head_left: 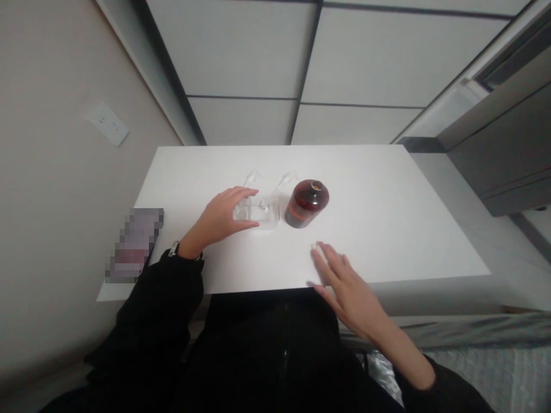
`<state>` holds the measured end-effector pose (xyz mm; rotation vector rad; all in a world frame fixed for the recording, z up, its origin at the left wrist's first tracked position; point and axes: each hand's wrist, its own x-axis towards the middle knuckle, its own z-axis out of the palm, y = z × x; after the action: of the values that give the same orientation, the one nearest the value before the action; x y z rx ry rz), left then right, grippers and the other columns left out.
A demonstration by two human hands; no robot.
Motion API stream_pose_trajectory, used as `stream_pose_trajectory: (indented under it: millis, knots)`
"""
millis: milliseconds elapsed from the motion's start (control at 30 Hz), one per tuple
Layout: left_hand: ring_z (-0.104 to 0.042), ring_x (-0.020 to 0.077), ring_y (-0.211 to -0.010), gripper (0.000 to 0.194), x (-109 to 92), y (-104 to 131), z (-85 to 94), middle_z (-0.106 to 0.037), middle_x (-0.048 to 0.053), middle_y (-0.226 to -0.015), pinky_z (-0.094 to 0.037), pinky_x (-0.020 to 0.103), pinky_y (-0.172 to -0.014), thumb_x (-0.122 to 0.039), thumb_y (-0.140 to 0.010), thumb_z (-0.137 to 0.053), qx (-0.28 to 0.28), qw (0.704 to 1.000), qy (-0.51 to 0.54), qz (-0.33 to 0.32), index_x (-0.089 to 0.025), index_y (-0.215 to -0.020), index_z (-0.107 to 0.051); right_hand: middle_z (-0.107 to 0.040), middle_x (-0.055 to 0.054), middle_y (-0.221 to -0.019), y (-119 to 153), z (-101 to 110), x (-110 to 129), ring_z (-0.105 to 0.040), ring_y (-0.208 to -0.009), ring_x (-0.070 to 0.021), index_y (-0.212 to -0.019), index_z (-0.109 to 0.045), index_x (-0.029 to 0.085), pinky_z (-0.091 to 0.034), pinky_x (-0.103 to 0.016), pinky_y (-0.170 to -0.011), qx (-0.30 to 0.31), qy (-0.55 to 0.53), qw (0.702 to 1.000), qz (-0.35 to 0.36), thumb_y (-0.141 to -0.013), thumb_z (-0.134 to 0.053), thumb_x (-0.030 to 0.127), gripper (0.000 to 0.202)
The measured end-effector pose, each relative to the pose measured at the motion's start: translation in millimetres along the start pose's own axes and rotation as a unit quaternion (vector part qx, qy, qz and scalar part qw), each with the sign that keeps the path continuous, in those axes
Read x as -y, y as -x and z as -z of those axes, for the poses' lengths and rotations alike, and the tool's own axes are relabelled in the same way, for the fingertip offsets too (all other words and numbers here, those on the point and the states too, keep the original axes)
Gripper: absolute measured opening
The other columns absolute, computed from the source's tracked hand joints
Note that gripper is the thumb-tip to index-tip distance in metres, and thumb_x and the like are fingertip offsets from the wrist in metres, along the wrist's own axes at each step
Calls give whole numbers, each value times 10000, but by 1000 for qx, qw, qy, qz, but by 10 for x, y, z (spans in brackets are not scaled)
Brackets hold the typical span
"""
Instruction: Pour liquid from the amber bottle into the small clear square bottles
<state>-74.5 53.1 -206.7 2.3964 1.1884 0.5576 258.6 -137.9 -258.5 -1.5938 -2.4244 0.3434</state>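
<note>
My left hand grips the left end of a clear transparent box, thumb on the near side and fingers on the far side. Just right of the box is a dark reddish-brown bottle, its top opening uncovered. Behind them two clear plastic pieces lie on the white table. Near the table's front edge my right hand has its fingers spread, with a small whitish item at the fingertips; whether it is held cannot be made out.
A blurred-out flat object lies at the table's left edge. A wall with a socket plate rises on the left. White panels stand behind the table, and a grey cabinet is at the right.
</note>
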Motion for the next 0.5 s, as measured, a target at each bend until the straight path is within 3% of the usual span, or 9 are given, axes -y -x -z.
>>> stream_pose_trajectory:
  millis: [67,200,300,400,500]
  knots:
    - [-628,345,-1384,688,-1,-4,6,-677,139,-1493,-477,531,-1215,-515,-877,-820,3,1000,3,-2,-192,-1449,-617,-266,-178,-1804,-266,-53,305,-255,-1683,-323,-1770,-91,238,-395,-634,-1295,25,-35,996,72,-1144,-412,402,723]
    - [-627,337,-1384,691,-2,-19,20,-672,148,-1495,-473,513,-1221,-504,-879,-813,11,1000,3,-4,-171,-1451,-616,-303,-237,-1773,-887,-199,817,-288,-1668,-359,-1682,-355,66,-354,-607,-1331,74,-93,965,233,-1140,-433,415,649]
    - [-622,334,-1388,670,-1,-30,30,-667,142,-1499,-472,521,-1220,-520,-892,-788,14,1000,0,-1,-188,-1448,-614,-346,-186,-1768,-1129,-281,1028,-332,-1658,-290,-1644,-438,109,-341,-530,-1355,76,-100,954,273,-1139,-454,423,595]
    - [-618,336,-1393,682,-8,-34,39,-665,142,-1502,-466,523,-1228,-557,-893,-777,18,1000,-1,2,-193,-1446,-615,-363,-173,-1761,-987,-251,905,-369,-1642,-282,-1650,-427,123,-354,-526,-1350,76,-95,956,267,-1138,-460,408,587]
    - [-615,346,-1393,697,-26,-31,50,-665,145,-1505,-458,530,-1234,-590,-900,-764,22,1000,0,5,-184,-1446,-617,-351,-180,-1765,-506,-98,391,-368,-1638,-316,-1720,-296,159,-408,-581,-1310,63,-65,972,215,-1129,-475,364,650]
